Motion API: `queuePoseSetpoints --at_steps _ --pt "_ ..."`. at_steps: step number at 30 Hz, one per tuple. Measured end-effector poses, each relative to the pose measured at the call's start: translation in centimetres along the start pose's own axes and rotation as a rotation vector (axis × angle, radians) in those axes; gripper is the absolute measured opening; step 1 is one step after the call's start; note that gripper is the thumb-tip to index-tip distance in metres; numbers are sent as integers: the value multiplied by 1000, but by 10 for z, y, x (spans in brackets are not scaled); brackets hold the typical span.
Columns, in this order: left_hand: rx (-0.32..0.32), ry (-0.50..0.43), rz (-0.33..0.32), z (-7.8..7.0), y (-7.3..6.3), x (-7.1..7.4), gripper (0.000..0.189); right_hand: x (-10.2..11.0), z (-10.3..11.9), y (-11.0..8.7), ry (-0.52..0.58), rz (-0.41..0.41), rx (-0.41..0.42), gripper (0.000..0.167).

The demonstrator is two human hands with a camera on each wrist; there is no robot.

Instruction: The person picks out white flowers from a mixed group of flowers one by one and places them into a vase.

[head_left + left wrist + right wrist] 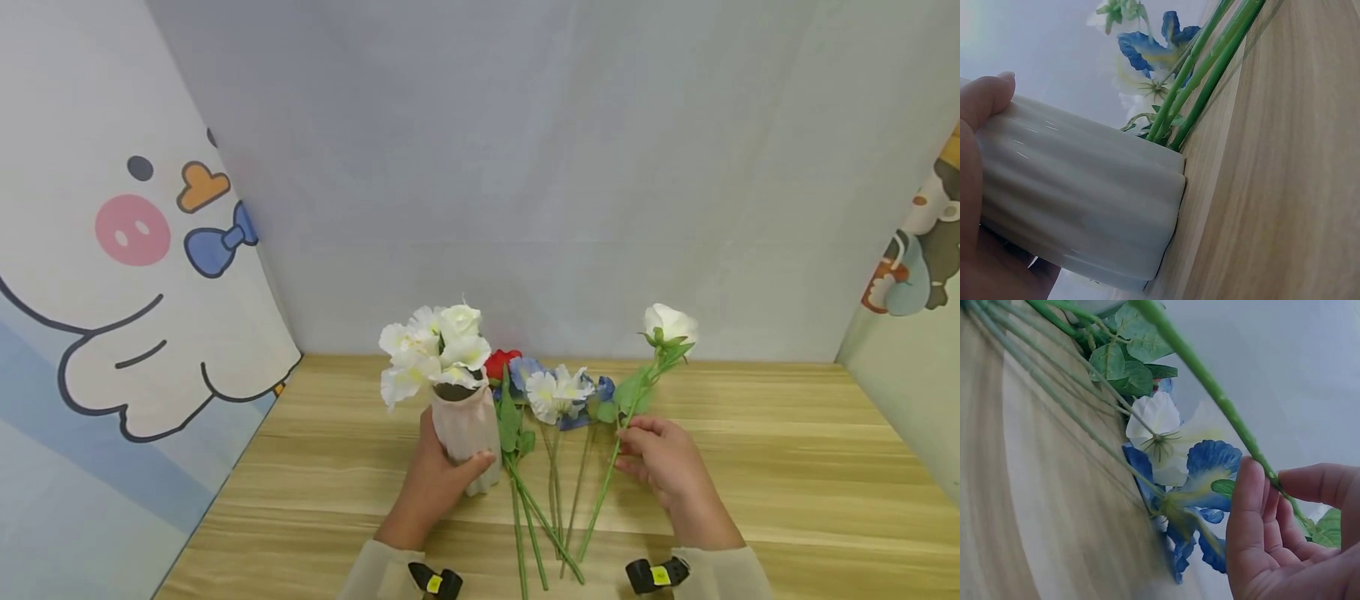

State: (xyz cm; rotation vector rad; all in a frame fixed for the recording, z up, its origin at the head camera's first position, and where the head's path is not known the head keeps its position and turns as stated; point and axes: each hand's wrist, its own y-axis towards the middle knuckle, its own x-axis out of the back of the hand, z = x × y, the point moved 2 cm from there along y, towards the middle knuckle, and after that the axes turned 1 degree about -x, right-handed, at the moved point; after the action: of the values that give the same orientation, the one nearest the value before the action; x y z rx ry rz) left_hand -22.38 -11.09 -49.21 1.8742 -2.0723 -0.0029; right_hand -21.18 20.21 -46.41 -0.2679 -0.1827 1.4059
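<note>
My left hand (442, 471) grips a white ribbed vase (468, 433) round its side, the thumb lying across its front. White flowers (420, 350) stand in the vase and lean to the left over its rim. In the right wrist view, my right hand (1291, 531) pinches a green stem (1210, 384) between thumb and fingers. That stem belongs to a white rose (670, 323), raised above the table with its bloom up and its lower end slanting down to the left. The left wrist view shows the vase's base at the wooden tabletop.
Between the hands lie more artificial flowers: a red bloom (501, 363), a white one (557, 394) and blue ones (1185, 512). Their green stems (536, 521) point to the table's front edge. Behind the wooden table (810, 467) hangs a grey cloth (555, 183).
</note>
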Motion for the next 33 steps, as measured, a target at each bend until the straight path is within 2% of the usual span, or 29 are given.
queuePoseSetpoints --at_steps 9,23,33 --pt "12 2 8 1 -1 0 95 -2 14 -11 29 3 71 21" --pt "14 -19 14 -1 -2 3 94 -16 22 -20 187 -7 272 11" --pt "8 9 2 -1 -1 1 95 -25 25 -27 270 -17 386 14"
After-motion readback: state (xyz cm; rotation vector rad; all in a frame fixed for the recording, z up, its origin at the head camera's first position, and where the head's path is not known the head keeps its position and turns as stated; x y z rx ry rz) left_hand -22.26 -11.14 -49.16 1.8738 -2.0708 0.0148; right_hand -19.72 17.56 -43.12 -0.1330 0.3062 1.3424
